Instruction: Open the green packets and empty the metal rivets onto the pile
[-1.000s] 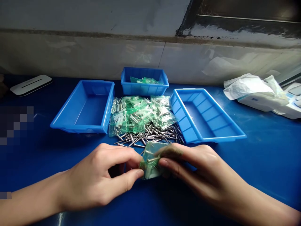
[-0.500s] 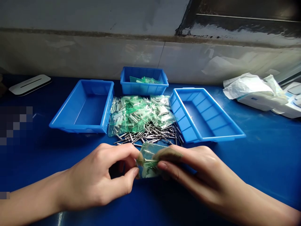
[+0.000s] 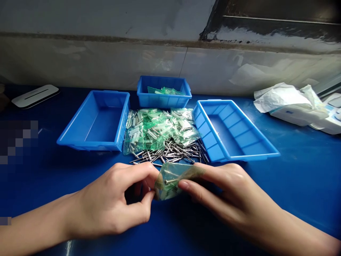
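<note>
Between my two hands is a clear greenish plastic bag with screws and white plastic pieces inside. My left hand pinches its left edge between thumb and forefinger. From the right, my right hand grips the bag, thumb on the near face and fingers partly hidden behind it. Just beyond the bag lies a heap of loose metal screws. Behind them, filled green-tinted bags are piled on the blue tabletop.
A blue bin stands left of the pile and another blue bin right of it. The back blue bin holds some green bags. A white flat device lies far left; crumpled white paper covers something at right.
My left thumb has drawn in closer to the forefinger at the bag's edge. The bag has tilted slightly in my hands, and its contents have shifted a little.
</note>
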Demonstrator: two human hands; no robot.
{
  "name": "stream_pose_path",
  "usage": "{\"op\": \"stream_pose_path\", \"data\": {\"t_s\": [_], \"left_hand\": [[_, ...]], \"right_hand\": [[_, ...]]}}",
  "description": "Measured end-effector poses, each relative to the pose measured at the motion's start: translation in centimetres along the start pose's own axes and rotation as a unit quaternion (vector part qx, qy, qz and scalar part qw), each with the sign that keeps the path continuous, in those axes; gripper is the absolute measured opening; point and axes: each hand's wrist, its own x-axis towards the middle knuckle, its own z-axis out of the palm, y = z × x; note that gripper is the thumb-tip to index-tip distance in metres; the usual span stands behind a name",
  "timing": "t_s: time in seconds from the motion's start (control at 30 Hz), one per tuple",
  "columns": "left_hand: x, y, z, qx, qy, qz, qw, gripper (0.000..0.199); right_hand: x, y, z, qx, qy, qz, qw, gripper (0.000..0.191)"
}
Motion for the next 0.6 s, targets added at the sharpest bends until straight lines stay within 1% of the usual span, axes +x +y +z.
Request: {"op": "stream_pose_path", "data": {"t_s": [0.17,0.43,0.6], "left_hand": [[0.09,-0.03,0.02,-0.004,0.008,0.007,1.000,0.017],[-0.16,-0.32,0.12,-0.010,0.009,0.017,1.000,0.020],[-0.05,-0.07,0.05,-0.002,0.009,0.024,1.000,0.020]], "right_hand": [[0.06,0.11,0.02,0.010,0.004,0.013,1.000,0.032],[-0.21,0.01,0.04,0.006,-0.003,0.005,1.000,0.032],[-0.08,-0.10,0.14,-0.006,-0.011,0.018,1.000,0.035]]}}
